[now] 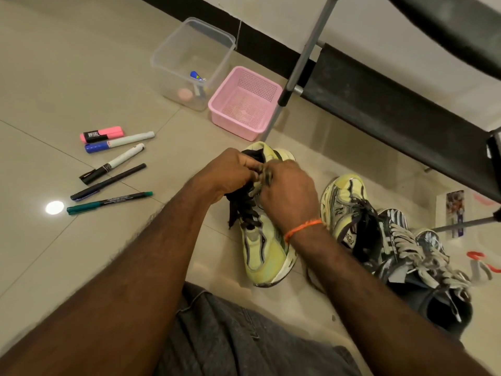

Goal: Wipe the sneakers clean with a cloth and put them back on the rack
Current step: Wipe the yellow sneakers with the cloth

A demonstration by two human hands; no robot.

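- The left hand (230, 172) and the right hand (287, 191) meet, fingers curled, over the middle of a pale yellow mesh sneaker with dark laces (264, 248); both pinch something dark at its lacing.
- That dark thing reads as a black cloth or the sneaker's tongue (238, 204); I cannot tell which, since the knuckles cover it.
- The sneaker lies on the tiled floor (67, 90) directly under the hands, long axis running from the person's lap away toward the rack, one end near the lap, the other beyond the hands.
- Both hands are equally near; the right wrist with an orange thread band (303, 229) crosses the sneaker's side.
- Its matching yellow sneaker (344, 207) lies just beside it to the right, leaning against a black-and-white striped lace-up shoe (406, 248).
- The black fabric shelf of a metal-framed rack (393, 109) stands beyond and to the right, so a return move would likely go forward and rightward.
- Left of the hands lie loose markers and pens (108, 164); a pink plastic basket (244, 104) and a clear plastic tub (189, 61) sit near the wall.
- The rack's upper tiers are cut off.
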